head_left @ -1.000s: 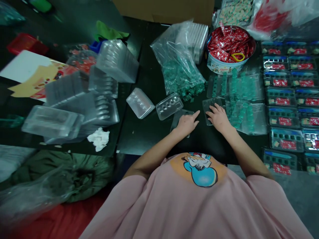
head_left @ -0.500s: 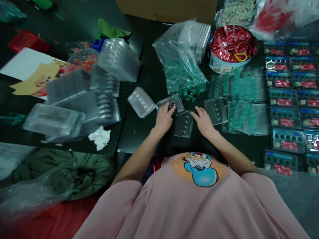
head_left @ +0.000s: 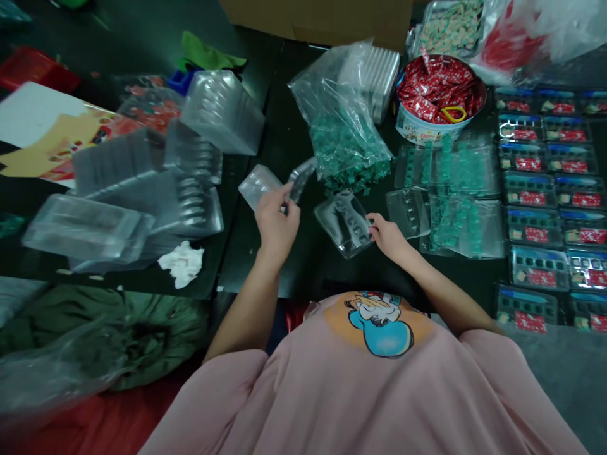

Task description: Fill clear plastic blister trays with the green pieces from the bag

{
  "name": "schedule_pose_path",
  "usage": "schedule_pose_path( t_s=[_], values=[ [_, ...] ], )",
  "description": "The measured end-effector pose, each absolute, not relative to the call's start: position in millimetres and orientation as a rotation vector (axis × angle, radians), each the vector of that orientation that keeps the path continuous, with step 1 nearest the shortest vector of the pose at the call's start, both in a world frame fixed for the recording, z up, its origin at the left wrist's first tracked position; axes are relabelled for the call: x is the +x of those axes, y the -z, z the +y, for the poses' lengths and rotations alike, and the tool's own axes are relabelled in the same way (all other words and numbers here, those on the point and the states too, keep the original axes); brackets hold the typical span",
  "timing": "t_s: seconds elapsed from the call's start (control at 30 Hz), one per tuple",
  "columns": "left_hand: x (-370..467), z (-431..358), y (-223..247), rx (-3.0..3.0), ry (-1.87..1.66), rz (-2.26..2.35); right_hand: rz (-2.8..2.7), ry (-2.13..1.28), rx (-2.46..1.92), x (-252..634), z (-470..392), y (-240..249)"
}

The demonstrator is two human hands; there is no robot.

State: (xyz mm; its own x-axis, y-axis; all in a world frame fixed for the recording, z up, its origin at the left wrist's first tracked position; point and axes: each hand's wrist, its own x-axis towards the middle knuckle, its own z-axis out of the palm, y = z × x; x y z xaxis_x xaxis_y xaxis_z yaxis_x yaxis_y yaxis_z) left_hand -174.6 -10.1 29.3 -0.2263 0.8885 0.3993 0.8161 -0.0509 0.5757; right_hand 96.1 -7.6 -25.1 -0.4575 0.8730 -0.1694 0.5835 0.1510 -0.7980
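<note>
My left hand [head_left: 279, 221] pinches a clear plastic tray [head_left: 302, 175], tilted up on its edge and blurred by motion. Just beyond that hand lies a small stack of clear moulded trays [head_left: 258, 183], partly covered by the fingers. My right hand [head_left: 385, 232] grips the right edge of another clear plastic tray [head_left: 345, 221], which sits turned at an angle between both hands. To the right of it rests a flat clear tray [head_left: 408, 212] with a row of bumps. A plastic bag of small green pieces [head_left: 348, 148] spills onto the table ahead.
Stacked clear trays [head_left: 222, 110] stand at the left, with a crumpled white tissue [head_left: 183, 264] in front. A round tin of red patterned packets [head_left: 439, 95] stands back right. Trays with green strips [head_left: 467, 221] and rows of filled packs [head_left: 535, 234] cover the right side.
My left hand has moved left, lifting and tilting a tray. My right hand has taken hold of the tray in front of me, which is now raised and turned.
</note>
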Motion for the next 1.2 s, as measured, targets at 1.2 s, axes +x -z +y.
schedule_pose_path(
  t_s=[1.2],
  values=[
    [-163, -68, -3, 1.165, -1.289, 1.801, -2.128, -0.698, -1.634, 79, 28, 36]
  ],
)
